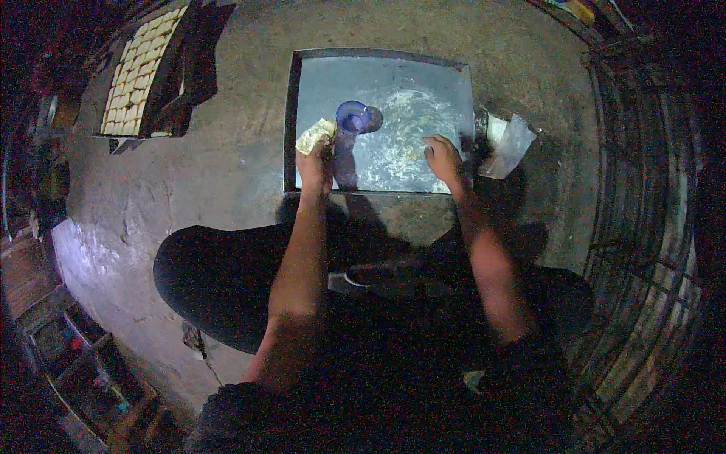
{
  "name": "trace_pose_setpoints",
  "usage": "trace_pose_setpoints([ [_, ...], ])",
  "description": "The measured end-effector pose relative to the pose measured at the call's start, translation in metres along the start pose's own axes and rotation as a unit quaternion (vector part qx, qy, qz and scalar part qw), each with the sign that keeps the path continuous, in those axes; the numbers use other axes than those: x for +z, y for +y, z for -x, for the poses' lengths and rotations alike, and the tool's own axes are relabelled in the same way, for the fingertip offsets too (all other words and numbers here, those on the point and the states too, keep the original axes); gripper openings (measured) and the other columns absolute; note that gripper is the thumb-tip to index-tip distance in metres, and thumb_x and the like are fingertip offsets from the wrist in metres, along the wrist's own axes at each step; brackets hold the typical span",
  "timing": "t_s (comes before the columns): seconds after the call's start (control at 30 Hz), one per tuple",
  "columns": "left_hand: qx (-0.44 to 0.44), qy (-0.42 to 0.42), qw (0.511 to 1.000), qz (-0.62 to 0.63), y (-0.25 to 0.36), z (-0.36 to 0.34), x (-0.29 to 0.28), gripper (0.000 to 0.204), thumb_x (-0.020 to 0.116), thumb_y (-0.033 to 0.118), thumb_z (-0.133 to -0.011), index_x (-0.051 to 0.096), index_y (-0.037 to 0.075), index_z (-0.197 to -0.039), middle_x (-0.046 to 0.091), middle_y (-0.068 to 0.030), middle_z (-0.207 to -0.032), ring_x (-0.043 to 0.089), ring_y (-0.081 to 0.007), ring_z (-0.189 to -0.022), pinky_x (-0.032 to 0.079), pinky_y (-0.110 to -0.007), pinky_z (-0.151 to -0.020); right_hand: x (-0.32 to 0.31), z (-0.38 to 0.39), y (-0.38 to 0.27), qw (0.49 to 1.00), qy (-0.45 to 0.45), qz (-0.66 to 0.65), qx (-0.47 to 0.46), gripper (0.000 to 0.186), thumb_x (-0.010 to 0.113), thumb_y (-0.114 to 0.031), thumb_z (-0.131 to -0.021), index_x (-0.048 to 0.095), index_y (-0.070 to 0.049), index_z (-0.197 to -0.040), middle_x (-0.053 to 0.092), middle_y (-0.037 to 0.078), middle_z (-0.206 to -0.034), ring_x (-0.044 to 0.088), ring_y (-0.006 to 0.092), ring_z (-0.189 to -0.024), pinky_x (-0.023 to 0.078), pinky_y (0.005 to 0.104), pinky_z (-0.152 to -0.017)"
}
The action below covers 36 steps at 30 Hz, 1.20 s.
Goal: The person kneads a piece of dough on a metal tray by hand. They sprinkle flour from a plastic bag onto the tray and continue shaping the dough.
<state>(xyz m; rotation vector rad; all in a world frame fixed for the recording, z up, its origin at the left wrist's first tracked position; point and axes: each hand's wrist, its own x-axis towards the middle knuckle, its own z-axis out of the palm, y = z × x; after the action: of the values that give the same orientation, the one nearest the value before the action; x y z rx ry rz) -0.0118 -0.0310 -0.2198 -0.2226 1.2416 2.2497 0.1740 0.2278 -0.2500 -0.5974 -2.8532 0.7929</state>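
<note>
In front of me on the floor lies a shallow metal tray (378, 68), its right half smeared with white powder. My left hand (314, 163), over the tray's left side, is closed round a pale yellow, crumpled lump of what looks like dough (316, 136). Just right of that lump, a round blue see-through cup or bowl (352, 118) stands on the tray and casts a shadow. Over the powdery right part is my right hand (445, 159), its fingers bent and apart, with nothing visible held in them.
Beside the tray's right edge lies a whitish plastic bag (508, 146). A dark-sided tray (142, 72) with rows of pale blocks stands at far left. Dark slatted racks (635, 204) line the right side. A dark compartmented crate (83, 356) sits at lower left. My folded legs flank the near side.
</note>
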Motion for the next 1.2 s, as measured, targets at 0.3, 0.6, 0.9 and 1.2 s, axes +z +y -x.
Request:
trace_pose_setpoints([
  [0.3, -0.003, 0.002, 0.999, -0.054, -0.003, 0.001, -0.007, 0.028, 0.061, 0.0, -0.087, 0.056, 0.0, -0.115, 0.065, -0.0096, -0.104, 0.066, -0.0199, -0.088, 0.053, -0.03, -0.071, 0.017, -0.033, -0.013, 0.985, 0.042, 0.151, 0.078, 0.04, 0.058, -0.009, -0.082, 0.056, 0.004, -0.12, 0.052, 0.023, -0.124, 0.051, 0.0381, -0.114, 0.043, 0.0414, -0.098],
  [0.6, -0.007, -0.014, 0.999, -0.033, -0.003, -0.002, -0.014, 0.032, 0.063, 0.002, -0.086, 0.054, 0.003, -0.117, 0.063, -0.0102, -0.111, 0.064, -0.0233, -0.097, 0.053, -0.036, -0.082, 0.002, 0.0, -0.03, 0.986, -0.14, 0.06, -0.063, 0.034, 0.058, -0.005, -0.081, 0.063, -0.002, -0.114, 0.058, 0.019, -0.116, 0.055, 0.0368, -0.108, 0.046, 0.0425, -0.093],
  [0.9, -0.007, 0.018, 1.0, -0.01, -0.005, 0.002, -0.015, 0.037, 0.063, 0.0, -0.086, 0.052, 0.0, -0.121, 0.063, -0.012, -0.112, 0.064, -0.0238, -0.099, 0.053, -0.035, -0.083, 0.022, -0.041, -0.035, 0.99, -0.05, 0.066, -0.114, 0.041, 0.053, -0.001, -0.082, 0.057, -0.001, -0.123, 0.056, 0.019, -0.125, 0.052, 0.0355, -0.117, 0.043, 0.0411, -0.101],
  [1.2, 0.029, 0.002, 0.996, -0.085, 0.005, 0.002, -0.013, 0.026, 0.063, 0.001, -0.086, 0.06, 0.002, -0.111, 0.067, -0.0089, -0.102, 0.066, -0.0216, -0.088, 0.052, -0.032, -0.075, -0.008, 0.016, -0.015, 0.99, -0.084, 0.087, -0.075, 0.033, 0.055, -0.005, -0.08, 0.065, -0.002, -0.112, 0.062, 0.014, -0.118, 0.057, 0.0324, -0.111, 0.046, 0.0402, -0.095],
])
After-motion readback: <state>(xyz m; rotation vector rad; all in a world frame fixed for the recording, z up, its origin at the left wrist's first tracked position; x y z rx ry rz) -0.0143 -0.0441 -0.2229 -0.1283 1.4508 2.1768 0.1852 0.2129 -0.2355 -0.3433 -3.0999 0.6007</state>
